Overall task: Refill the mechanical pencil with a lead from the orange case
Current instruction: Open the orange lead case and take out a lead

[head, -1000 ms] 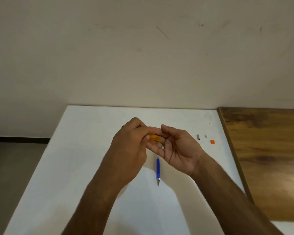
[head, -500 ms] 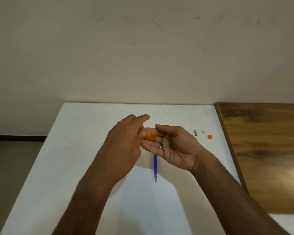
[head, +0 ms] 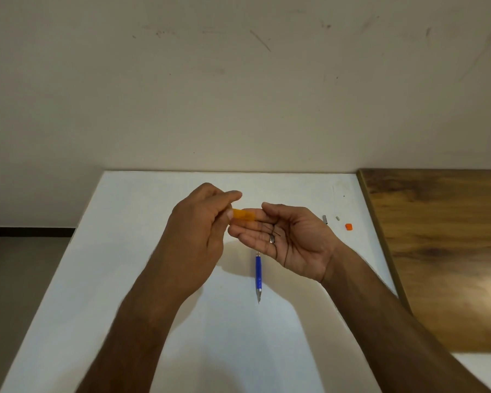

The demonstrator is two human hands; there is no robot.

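White worktop (head: 125, 279) fills the lower view, set against a scuffed cream wall (head: 238, 95), with a brown wooden surface (head: 442, 251) butting its edge at 3 o'clock.

Just above the middle of the worktop, the orange case (head: 243, 215) is held in the air between the two hands. It is translucent and lies nearly level, its left end pinched in the fingers of the left hand (head: 199, 236), its right end reaching over the fingertips of the right hand. The left hand is closed on the case, back toward the camera, forefinger stretched out above it. The right hand (head: 287, 236) is cupped palm up at 3 o'clock of the case, fingers loosely curled and gripping nothing; a ring (head: 271, 238) shows on one finger. Thin dark lines lie across the palm by the ring; whether they are leads or skin creases I cannot tell.

At 6 o'clock of the right hand's fingers, the blue mechanical pencil (head: 258, 275) lies flat on the worktop, untouched, its metal tip pointing toward the camera and its far end tucked under the hand.

Further out, at 3 o'clock of the right hand, three small bits rest on the worktop near its edge: a grey piece (head: 325, 219) just beside the thumb, a pale piece (head: 337, 218) next along, and an orange cap (head: 349, 226) nearest the wooden surface.
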